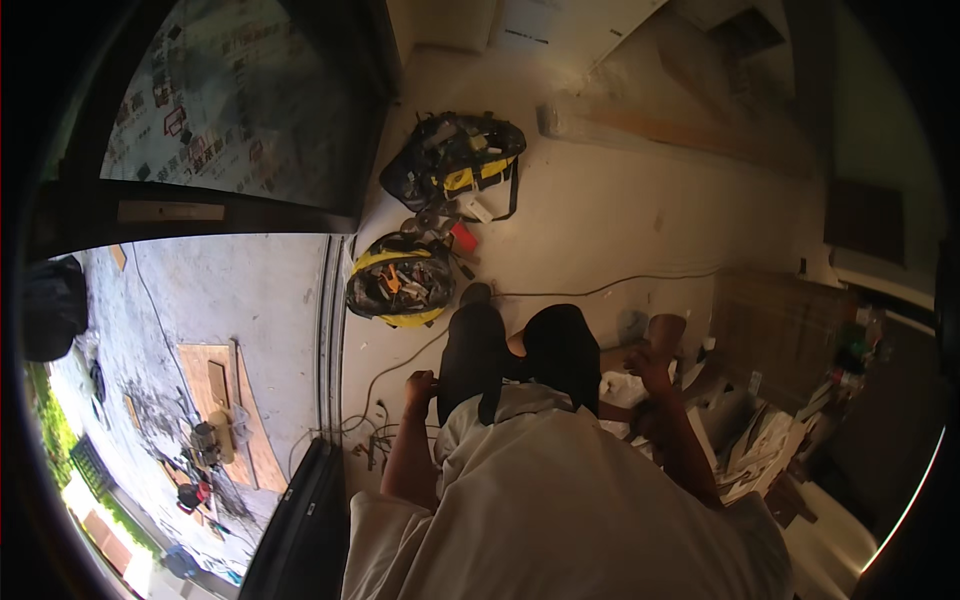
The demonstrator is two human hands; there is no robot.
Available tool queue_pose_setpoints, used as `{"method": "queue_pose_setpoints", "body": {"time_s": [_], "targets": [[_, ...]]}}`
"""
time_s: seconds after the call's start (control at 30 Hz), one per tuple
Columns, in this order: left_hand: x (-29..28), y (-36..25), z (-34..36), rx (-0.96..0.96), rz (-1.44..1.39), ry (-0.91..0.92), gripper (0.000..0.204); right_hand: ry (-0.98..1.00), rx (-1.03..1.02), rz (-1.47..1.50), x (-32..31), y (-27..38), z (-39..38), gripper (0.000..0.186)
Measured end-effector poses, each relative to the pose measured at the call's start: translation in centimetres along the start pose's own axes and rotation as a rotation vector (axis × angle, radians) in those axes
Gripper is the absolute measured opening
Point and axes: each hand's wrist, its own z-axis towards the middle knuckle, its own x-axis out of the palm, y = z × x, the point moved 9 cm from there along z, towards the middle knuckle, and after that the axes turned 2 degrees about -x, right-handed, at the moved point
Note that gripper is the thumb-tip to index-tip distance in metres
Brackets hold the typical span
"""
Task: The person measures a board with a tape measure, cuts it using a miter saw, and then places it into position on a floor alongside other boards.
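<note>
Left grip (420, 387): fingers curled in beside the dark trousers (472, 355); palm side hidden, so cannot tell whether anything is enclosed. Right grip (650, 370): fingers partly bent, blurred in dim light; how far they close, and on what, cannot be made out.

Nearest item to the right grip: a brown cylindrical object (667, 328), just beyond the fingers and slightly right. Contact with them unclear; its lower end is obscured. Below and left of the same grip, a pale crumpled sheet (622, 388), partly covered by the forearm. Right of it, a heap of white scraps (765, 440), pieces overlapping, individual outlines poor.

Near the left grip, lower left: tangled cables (378, 437), ends lost in shadow. Beyond that grip, ahead: a yellow-and-black tool bag (410, 321), open, hand tools jumbled inside; farther ahead, a second tool bag (492, 168), contents mostly indistinct. Well left of the left grip, past the door track (332, 340): a plywood board (262, 460). Shirt hides the lap; fisheye rim crops the far edges.
</note>
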Motion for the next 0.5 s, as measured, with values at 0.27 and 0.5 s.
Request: {"method": "queue_pose_setpoints", "body": {"time_s": [0.27,0.5], "targets": [[14.4,-18.3,1.6,0.249,-0.259,0.06,0.031,0.335,-0.122,0.244,-16.9,-5.9,14.2,0.038],[17.2,-14.1,-0.6,0.11,-0.386,-0.285,0.031,0.331,0.271,-0.019,-17.5,6.1,30.9,0.023]]}}
